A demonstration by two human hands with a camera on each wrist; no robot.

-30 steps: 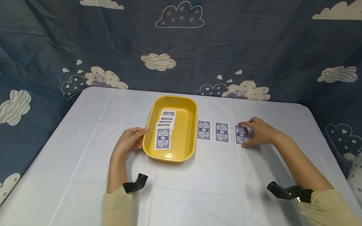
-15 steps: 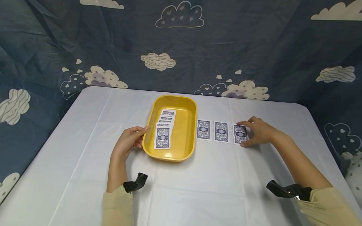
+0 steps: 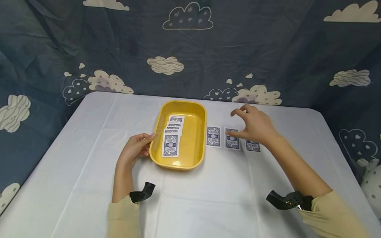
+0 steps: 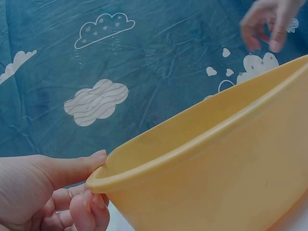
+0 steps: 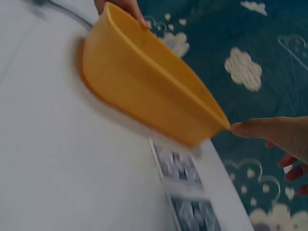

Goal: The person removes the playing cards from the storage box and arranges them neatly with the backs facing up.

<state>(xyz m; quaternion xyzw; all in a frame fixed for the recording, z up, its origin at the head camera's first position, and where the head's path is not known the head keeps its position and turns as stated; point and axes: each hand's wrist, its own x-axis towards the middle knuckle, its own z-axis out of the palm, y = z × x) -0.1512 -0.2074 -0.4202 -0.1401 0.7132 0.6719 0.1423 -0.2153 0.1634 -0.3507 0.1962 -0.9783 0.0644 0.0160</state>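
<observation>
A yellow tray [image 3: 198, 138] holds several overlapping blue-backed cards [image 3: 171, 144] along its left side. My left hand [image 3: 134, 150] pinches the tray's left rim, thumb on top; the left wrist view shows this grip on the rim [image 4: 159, 161]. Right of the tray three cards lie in a row: one near the tray [image 3: 213, 136], a middle one [image 3: 232, 142] and a right one [image 3: 252, 146]. My right hand [image 3: 254, 124] hovers over the middle and right cards, thumb and fingers spread apart, holding nothing and partly covering both.
A white cloth [image 3: 190, 205] covers the table. Behind its far edge hangs a dark blue curtain [image 3: 190, 43] with cloud prints. Each wrist carries a black strap mount, the left one [image 3: 143, 192] near the front of the table.
My right hand has come off the right card, risen and moved left and away from me. The cards stay in their row, and my left hand keeps its grip on the tray.
</observation>
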